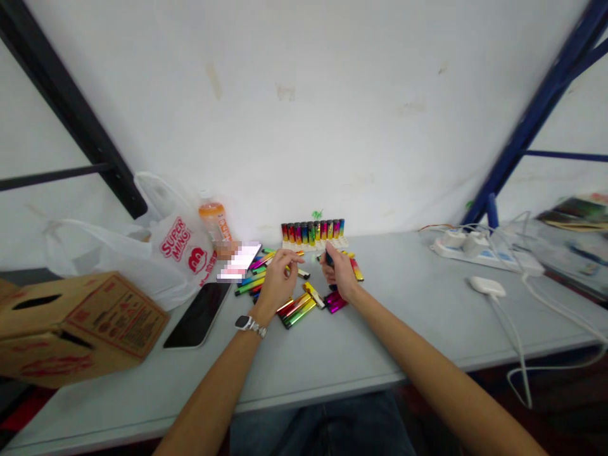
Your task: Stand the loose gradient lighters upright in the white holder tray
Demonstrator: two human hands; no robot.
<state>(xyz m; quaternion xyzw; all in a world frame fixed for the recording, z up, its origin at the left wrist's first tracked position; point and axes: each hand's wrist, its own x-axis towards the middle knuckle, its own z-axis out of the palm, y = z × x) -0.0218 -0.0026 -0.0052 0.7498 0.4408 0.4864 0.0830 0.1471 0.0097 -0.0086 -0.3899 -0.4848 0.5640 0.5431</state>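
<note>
Over a loose pile of shiny, metallic-coloured lighters (299, 311), my left hand (280, 275) has its fingers curled in a pinch; anything between them is too small to make out. My right hand (341, 271) is closed around a lighter (329, 258), whose dark end shows by the thumb; the rest is hidden in the palm. A magenta lighter (336, 303) lies just below that hand. Behind both hands, a row of upright lighters (311, 233) stands in a pale holder (287, 245) near the wall. A yellow lighter with a white end (313, 295) lies between the hands.
On the left are a cardboard box (114, 316), a white plastic bag (156, 253), a dark-screened phone (197, 316), a bottle with an orange label (213, 218) and a lit, blurred screen (241, 261). A power strip (484, 253) and a white charger with cable (487, 286) lie right.
</note>
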